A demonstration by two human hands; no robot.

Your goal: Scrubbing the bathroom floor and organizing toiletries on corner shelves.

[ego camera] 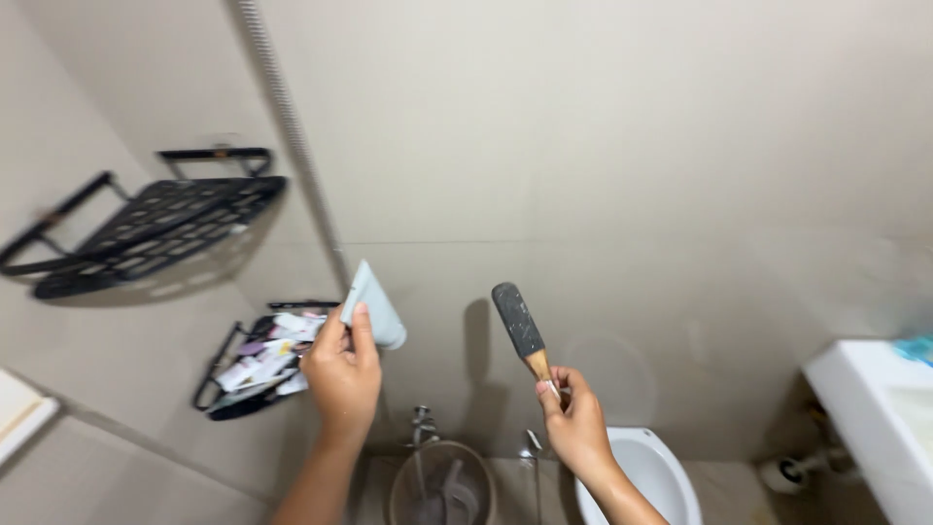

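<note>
Left hand [342, 374]: your grip is closed around the lower end of a pale grey-blue tube [373, 304], thumb and fingers pinching it, the tube tilted up toward the wall.
Right hand [573, 420]: your grip is closed on the wooden handle of a foot file [521, 329] with a dark abrasive pad, held upright.
Risk, near: both holds are fingertip pinches; a slip could drop the file into the toilet bowl [649, 469] or the tube into the bucket [442, 484] below.
Risk, hose: the metal shower hose [292, 126] hangs just beside your left hand; a swing of the tube could snag it.
Packages: small sachets [262, 358], white, pink and dark, lie jumbled in the lower black corner shelf [216, 384]; print is too blurred to tell.
Upper shelf [146, 228]: black; nothing shows on it.
Sink [865, 408]: white, at the right, something blue on its top.
</note>
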